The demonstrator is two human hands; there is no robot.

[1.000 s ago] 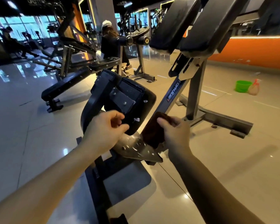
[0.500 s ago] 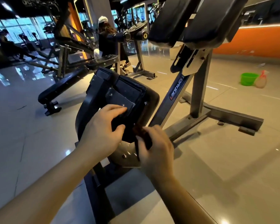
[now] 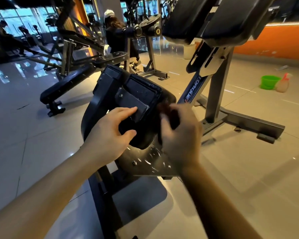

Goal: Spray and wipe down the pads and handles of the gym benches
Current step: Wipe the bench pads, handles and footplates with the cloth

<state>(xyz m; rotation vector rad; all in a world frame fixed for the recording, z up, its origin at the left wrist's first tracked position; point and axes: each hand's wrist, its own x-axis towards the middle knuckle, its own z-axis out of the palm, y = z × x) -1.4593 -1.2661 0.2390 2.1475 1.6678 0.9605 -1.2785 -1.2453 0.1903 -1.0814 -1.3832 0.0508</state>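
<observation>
A black seat pad (image 3: 145, 94) of a gym machine is tipped up in front of me, its underside and metal bracket facing me. My left hand (image 3: 110, 133) grips the pad's lower edge, thumb under and fingers over the bracket. My right hand (image 3: 179, 133) holds a dark brown cloth (image 3: 169, 111) against the pad's right edge; the cloth is mostly hidden and blurred. Below the pad sits a wet metal plate (image 3: 148, 163). Two large black pads (image 3: 214, 18) hang overhead on the machine's grey frame (image 3: 216, 94).
A green bucket (image 3: 269, 81) and a spray bottle (image 3: 283, 83) stand on the tiled floor at the far right. A black incline bench (image 3: 67, 87) lies to the left. A person in a white cap (image 3: 116, 35) sits at a machine behind. An orange wall runs along the right.
My right hand has moved the cloth up from the metal plate to the pad's right edge. My left hand slid its fingers further over the bracket.
</observation>
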